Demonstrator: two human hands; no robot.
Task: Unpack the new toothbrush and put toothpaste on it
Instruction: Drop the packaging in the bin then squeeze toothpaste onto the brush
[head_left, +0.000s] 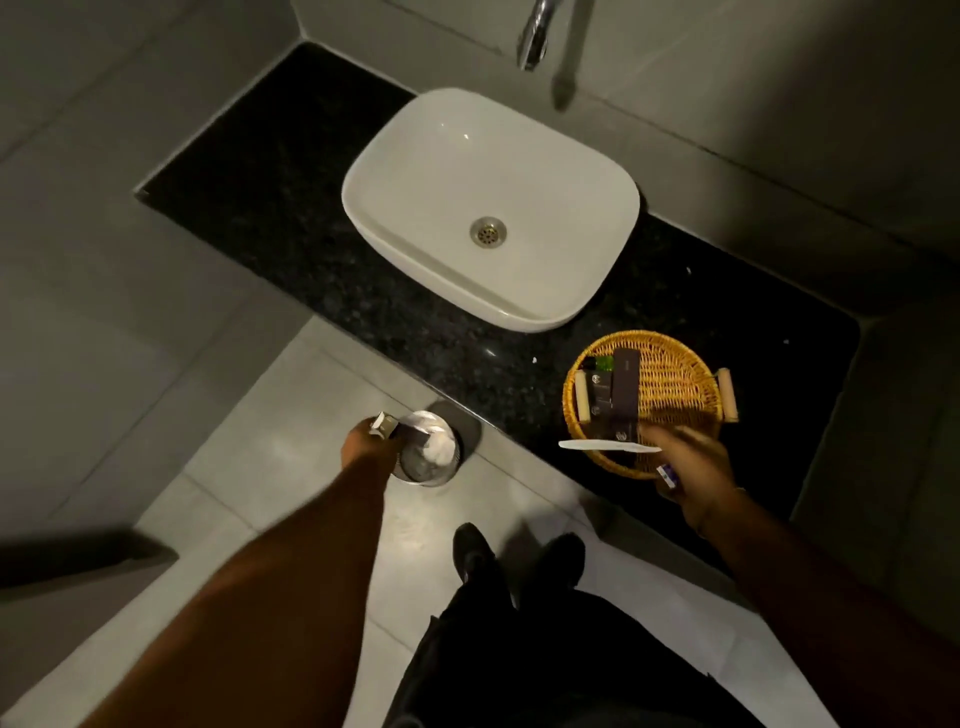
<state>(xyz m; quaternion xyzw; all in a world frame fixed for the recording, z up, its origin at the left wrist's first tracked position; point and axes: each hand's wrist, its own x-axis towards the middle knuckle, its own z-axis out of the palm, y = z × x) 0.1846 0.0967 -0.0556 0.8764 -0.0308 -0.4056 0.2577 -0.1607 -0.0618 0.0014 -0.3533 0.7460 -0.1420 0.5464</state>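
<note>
My left hand (363, 441) reaches down over a small metal waste bin (427, 457) on the floor and grips an opened dark toothbrush box (385, 425) at the bin's rim. My right hand (691, 467) hovers at the front edge of a wicker basket (670, 374). It holds a white toothbrush (605, 446) that points left, along with a small tube with a purple end (666, 474), likely toothpaste.
The basket stands on the black granite counter (291, 218) and contains several dark boxes (621, 389). A white basin (491, 208) sits under the chrome tap (535, 36). White crumpled waste lies in the bin. My dark shoes (514, 558) stand on the tiled floor.
</note>
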